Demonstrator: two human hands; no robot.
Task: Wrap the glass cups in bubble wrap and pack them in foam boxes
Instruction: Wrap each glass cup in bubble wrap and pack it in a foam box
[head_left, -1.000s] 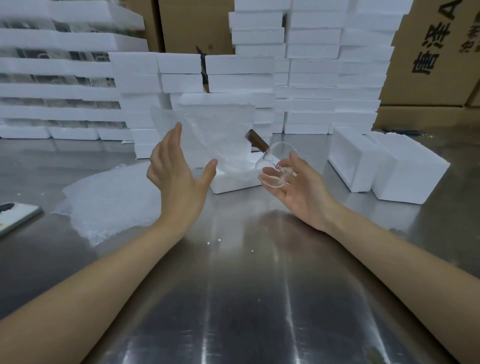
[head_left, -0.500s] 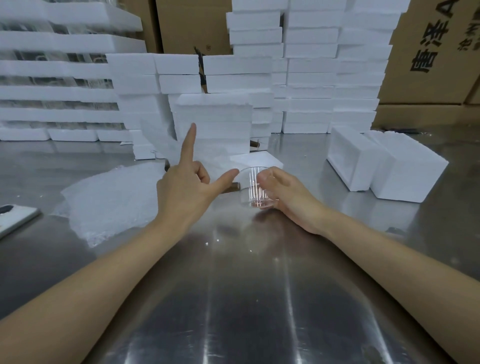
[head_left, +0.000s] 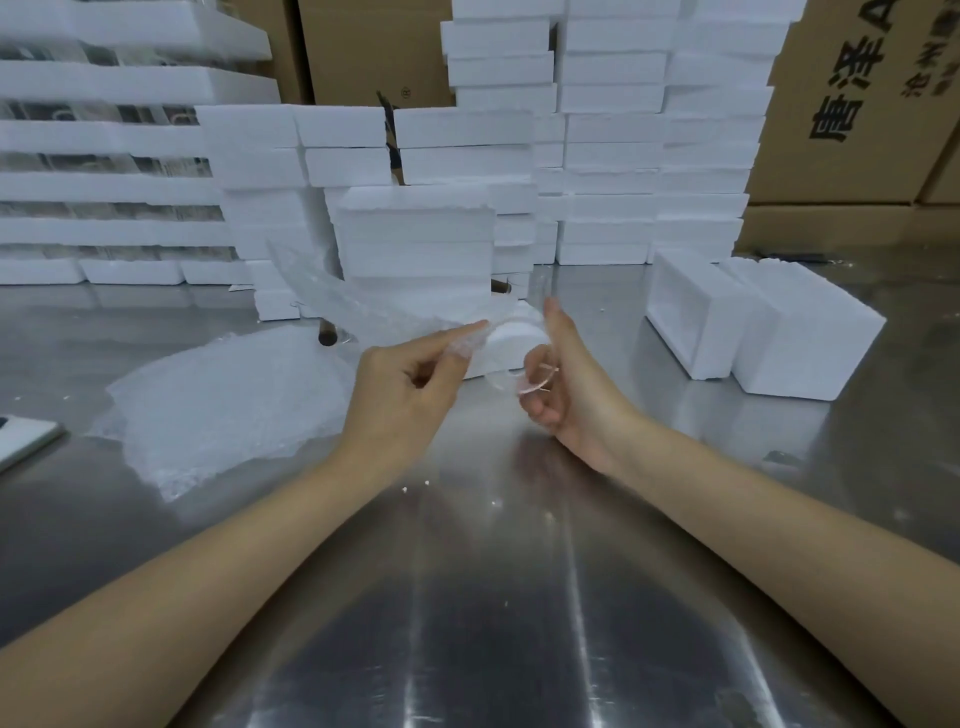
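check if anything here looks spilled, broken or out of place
Nothing broken. White foam crumbs lie scattered on the steel table, and the foam block behind the hands has a ragged, chipped top edge. The glass cup in the right hand looks whole; the left hand pinches bubble wrap.

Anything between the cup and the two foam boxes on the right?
Nothing visible: only table surface lies between the glass cup in the right hand and the foam boxes. The left hand pinches bubble wrap on the far side.
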